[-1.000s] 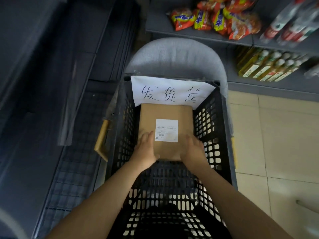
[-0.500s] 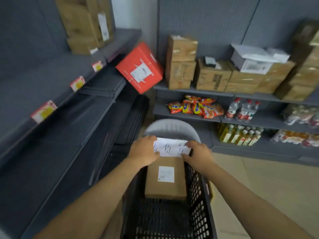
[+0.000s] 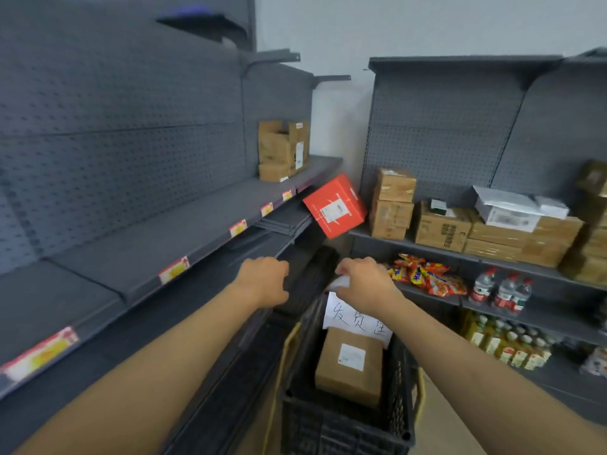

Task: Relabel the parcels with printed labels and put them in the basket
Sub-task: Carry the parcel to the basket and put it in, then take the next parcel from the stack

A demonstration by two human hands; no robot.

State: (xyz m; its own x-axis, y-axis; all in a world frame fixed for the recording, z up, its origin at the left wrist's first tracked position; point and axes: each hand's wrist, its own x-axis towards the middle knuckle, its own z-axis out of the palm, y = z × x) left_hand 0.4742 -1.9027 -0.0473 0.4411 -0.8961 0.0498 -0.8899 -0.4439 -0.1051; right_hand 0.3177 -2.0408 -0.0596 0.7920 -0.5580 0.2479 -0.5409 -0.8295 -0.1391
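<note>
Parcel in basket: one brown parcel (image 3: 349,366) lies flat on the floor of the black basket (image 3: 345,425), a white printed label (image 3: 352,356) on its top face. I judge this one done.
Left to do: more cartons wait on the shelves, namely a brown stack (image 3: 283,149) on the left run, a tilted red box (image 3: 335,205) at the corner, and brown boxes (image 3: 392,203) on the right run. Whether any needs relabelling cannot be told from here.
Left hand: left hand (image 3: 264,280) is raised above the basket's far left corner, fingers loosely curled, holding nothing that I can see.
Right hand: right hand (image 3: 364,280) is at the top edge of the handwritten paper sign (image 3: 356,318) on the basket's far wall. Fingers look bent at that edge; whether they pinch the paper I cannot tell.
Surface: the basket is slotted plastic with yellow handles and stands in the aisle on a pale floor (image 3: 450,421).
Room: grey pegboard shelving (image 3: 131,159) meets at a corner; the left shelves are mostly bare with red-yellow price tags (image 3: 174,269). On the right are snack packets (image 3: 427,274), water bottles (image 3: 502,292) and oil bottles (image 3: 505,343) below them.
</note>
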